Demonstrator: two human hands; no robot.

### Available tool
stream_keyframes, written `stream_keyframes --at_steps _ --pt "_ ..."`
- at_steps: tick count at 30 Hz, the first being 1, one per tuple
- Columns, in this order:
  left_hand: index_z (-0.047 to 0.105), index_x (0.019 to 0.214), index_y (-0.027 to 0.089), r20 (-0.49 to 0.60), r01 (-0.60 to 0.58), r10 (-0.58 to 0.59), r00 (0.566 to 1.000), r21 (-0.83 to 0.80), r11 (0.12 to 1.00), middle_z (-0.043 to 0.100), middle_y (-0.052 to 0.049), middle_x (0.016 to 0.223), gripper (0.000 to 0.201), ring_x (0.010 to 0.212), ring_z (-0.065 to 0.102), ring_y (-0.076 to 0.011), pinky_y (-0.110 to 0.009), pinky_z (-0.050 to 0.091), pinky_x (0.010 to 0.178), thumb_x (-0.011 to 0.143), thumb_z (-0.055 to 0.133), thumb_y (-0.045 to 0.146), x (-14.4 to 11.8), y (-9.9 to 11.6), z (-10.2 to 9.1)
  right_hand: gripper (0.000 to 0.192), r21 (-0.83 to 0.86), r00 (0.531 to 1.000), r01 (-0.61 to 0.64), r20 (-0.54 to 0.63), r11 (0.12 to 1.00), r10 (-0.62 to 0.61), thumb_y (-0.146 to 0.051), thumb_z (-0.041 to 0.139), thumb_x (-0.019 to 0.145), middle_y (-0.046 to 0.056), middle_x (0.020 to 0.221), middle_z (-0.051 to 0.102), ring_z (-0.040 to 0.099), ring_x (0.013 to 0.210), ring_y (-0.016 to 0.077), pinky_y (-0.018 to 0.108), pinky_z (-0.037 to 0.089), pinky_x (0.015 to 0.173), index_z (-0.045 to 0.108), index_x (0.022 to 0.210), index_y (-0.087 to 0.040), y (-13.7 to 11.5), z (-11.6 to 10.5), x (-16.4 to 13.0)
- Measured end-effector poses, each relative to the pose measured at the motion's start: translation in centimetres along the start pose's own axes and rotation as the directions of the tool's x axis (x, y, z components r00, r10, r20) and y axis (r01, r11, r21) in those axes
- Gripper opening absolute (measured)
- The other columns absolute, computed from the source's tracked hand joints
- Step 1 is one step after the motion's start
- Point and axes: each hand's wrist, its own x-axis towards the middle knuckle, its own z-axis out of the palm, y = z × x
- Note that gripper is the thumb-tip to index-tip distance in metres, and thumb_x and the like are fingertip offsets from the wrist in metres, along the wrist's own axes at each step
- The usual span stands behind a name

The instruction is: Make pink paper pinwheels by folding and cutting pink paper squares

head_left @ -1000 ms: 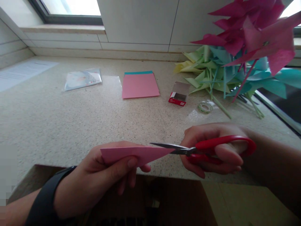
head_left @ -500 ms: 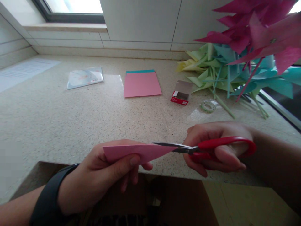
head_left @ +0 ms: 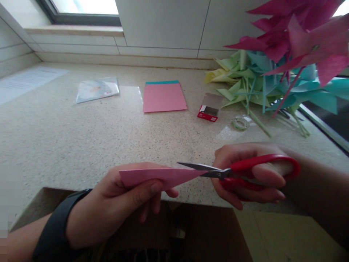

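Observation:
My left hand [head_left: 120, 203] pinches a folded pink paper triangle [head_left: 160, 176] over the counter's front edge, its point aimed to the right. My right hand [head_left: 253, 174] grips red-handled scissors [head_left: 240, 171]. The blades are slightly apart at the paper's tip, the upper blade lying over the point. A black band sits on my left wrist.
On the speckled counter [head_left: 81, 134] lie a stack of pink and teal paper [head_left: 163, 96], a small red box [head_left: 209, 108], a tape roll [head_left: 240, 123], a plastic sleeve [head_left: 96, 89] and a printed sheet [head_left: 24, 80]. Paper pinwheels [head_left: 272, 69] are piled at the right. A brown box [head_left: 191, 233] is below.
The scissor blades have opened slightly at the paper's tip. Both hands stay almost where they were.

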Motion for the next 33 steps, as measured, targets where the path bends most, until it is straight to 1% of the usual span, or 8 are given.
stream_keyframes --at_steps 6,10,13,16,19,23,30,33 --pt "0.077 0.113 0.028 0.028 0.027 -0.027 0.999 -0.024 0.999 0.077 -0.005 0.099 0.023 0.064 0.064 -0.0078 -0.014 0.056 0.059 0.097 0.061 0.035 0.1 0.1 0.1 0.065 0.036 0.998 -0.056 0.020 0.998 0.055 -0.069 0.067 0.081 -0.005 0.052 0.051 0.043 0.044 0.0076 0.017 0.034 0.043 0.068 0.099 -0.006 0.2 -0.3 0.0" --pt "0.077 0.111 0.027 0.021 0.007 -0.005 1.000 -0.068 0.998 0.078 -0.005 0.097 0.022 0.064 0.065 -0.0082 -0.015 0.057 0.059 0.097 0.062 0.034 0.2 0.0 0.1 0.061 0.102 0.989 0.093 0.105 0.990 -0.104 -0.066 0.066 0.084 -0.006 0.046 0.051 0.042 0.034 0.0065 0.017 0.030 0.035 0.069 0.094 -0.006 1.0 -0.7 0.3" --pt "0.076 0.113 0.027 0.006 0.000 0.001 1.000 -0.086 0.996 0.078 -0.005 0.098 0.022 0.064 0.065 -0.0090 -0.016 0.057 0.058 0.097 0.063 0.033 0.1 -0.1 0.1 0.060 0.042 0.998 -0.059 0.016 0.997 0.059 -0.064 0.071 0.080 -0.005 0.049 0.053 0.044 0.039 0.0065 0.016 0.035 0.041 0.069 0.098 -0.007 1.2 -0.8 0.5" --pt "0.076 0.112 0.026 -0.008 -0.004 0.004 1.000 -0.064 0.998 0.078 -0.006 0.098 0.022 0.063 0.065 -0.0091 -0.016 0.056 0.056 0.097 0.062 0.033 0.0 -0.2 0.1 0.061 0.098 0.996 0.026 0.077 0.995 -0.034 -0.066 0.072 0.077 -0.006 0.044 0.051 0.041 0.033 0.0063 0.016 0.030 0.034 0.069 0.093 -0.008 1.0 -0.9 0.3" --pt "0.077 0.111 0.025 -0.029 -0.014 0.013 1.000 -0.037 0.999 0.077 -0.006 0.097 0.022 0.062 0.063 -0.0087 -0.015 0.055 0.055 0.097 0.062 0.033 0.0 -0.3 0.1 0.058 0.049 0.993 -0.116 -0.003 0.992 0.117 -0.063 0.073 0.078 -0.006 0.049 0.053 0.044 0.040 0.0057 0.015 0.035 0.041 0.068 0.097 -0.009 1.0 -0.9 0.1" --pt "0.076 0.114 0.022 -0.039 -0.018 0.018 0.999 -0.012 1.000 0.077 -0.009 0.096 0.026 0.064 0.062 -0.0107 -0.015 0.053 0.051 0.096 0.062 0.036 0.1 -0.2 0.2 0.050 0.075 0.998 0.046 0.042 0.996 -0.050 -0.058 0.073 0.083 -0.008 0.043 0.050 0.039 0.030 0.0053 0.015 0.027 0.032 0.068 0.094 -0.010 1.7 -1.0 0.3" --pt "0.076 0.113 0.026 -0.016 0.004 -0.003 1.000 0.038 0.999 0.075 -0.006 0.094 0.024 0.061 0.058 -0.0072 -0.011 0.048 0.049 0.097 0.062 0.036 0.1 0.1 0.2 0.066 -0.007 0.991 0.117 0.058 0.993 -0.116 -0.072 0.064 0.082 -0.007 0.043 0.048 0.039 0.030 0.0049 0.015 0.028 0.031 0.071 0.094 -0.007 2.0 -1.0 0.8" --pt "0.076 0.113 0.028 0.016 0.018 -0.019 1.000 0.089 0.996 0.075 -0.004 0.093 0.024 0.061 0.057 -0.0071 -0.011 0.047 0.050 0.097 0.060 0.038 0.2 0.3 0.2 0.069 -0.023 0.995 0.089 0.057 0.996 -0.088 -0.074 0.065 0.079 -0.007 0.044 0.048 0.040 0.032 0.0058 0.016 0.029 0.033 0.071 0.094 -0.006 1.6 -0.8 0.8"
